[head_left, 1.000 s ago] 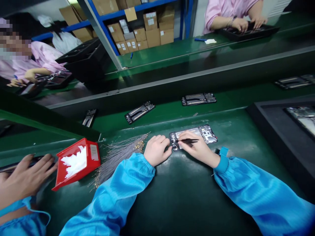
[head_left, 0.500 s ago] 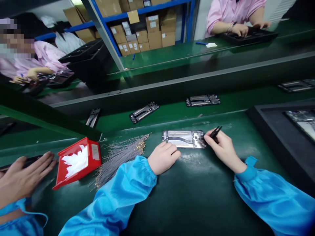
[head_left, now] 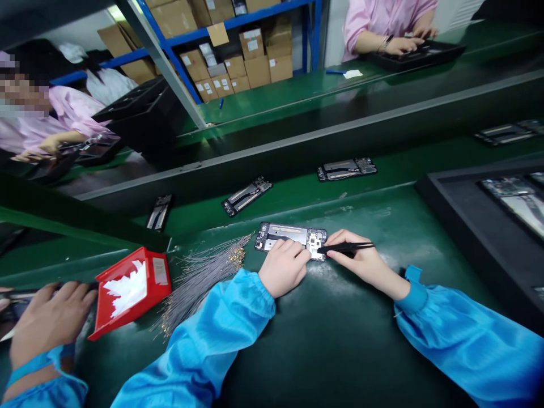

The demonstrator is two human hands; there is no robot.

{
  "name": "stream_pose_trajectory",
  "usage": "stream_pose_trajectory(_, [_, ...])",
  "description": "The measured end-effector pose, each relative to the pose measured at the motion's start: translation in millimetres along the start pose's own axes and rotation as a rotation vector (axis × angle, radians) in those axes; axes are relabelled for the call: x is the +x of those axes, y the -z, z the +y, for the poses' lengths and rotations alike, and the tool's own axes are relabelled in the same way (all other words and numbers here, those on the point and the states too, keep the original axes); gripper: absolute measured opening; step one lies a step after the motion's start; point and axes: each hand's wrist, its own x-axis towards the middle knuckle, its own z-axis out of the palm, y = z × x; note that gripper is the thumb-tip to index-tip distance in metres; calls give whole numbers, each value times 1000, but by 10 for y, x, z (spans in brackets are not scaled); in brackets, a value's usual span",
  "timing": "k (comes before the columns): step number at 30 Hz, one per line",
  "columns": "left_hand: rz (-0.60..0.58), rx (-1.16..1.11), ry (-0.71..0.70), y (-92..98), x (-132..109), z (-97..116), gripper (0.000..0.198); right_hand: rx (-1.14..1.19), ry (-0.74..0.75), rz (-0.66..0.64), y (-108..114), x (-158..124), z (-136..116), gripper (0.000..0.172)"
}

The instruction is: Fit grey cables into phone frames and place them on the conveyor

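An opened phone assembly (head_left: 293,232) lies on the green work surface in front of me. My left hand (head_left: 285,267) has its fingers curled over the near edge of this assembly, pressed on it. Black tweezers (head_left: 351,247) are pinched in my right hand (head_left: 361,260), their tips pointing left onto the board at the assembly's right end. Left of my left hand lies a bundle of thin grey cables (head_left: 204,283) with gold-coloured ends. Beyond it stands a red bin (head_left: 159,292) holding white pieces.
More phone assemblies (head_left: 347,169) lie along the strip behind. A black tray (head_left: 450,226) with phone parts stands at the right. At the far left are a co-worker's hands (head_left: 55,317). Other people in pink work across the divider.
The phone assembly sits further left and slightly turned. My right hand has moved left, and its tweezers now point onto the board. The co-worker's hand at the left has shifted.
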Motion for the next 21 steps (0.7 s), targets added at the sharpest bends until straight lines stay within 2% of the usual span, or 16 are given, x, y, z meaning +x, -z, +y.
stream_pose_trajectory(5, [10, -15, 1, -52, -13, 6, 14, -31, -22, 2, -2, -2, -29, 17])
stream_pose_trajectory(10, [3, -30, -12, -62, -29, 3, 15, -30, -67, -35, 2, 1, -20, 4])
stream_pose_trajectory(21, [15, -28, -16, -48, -26, 10, 16, -14, -92, -59, 10, -10, 10, 10])
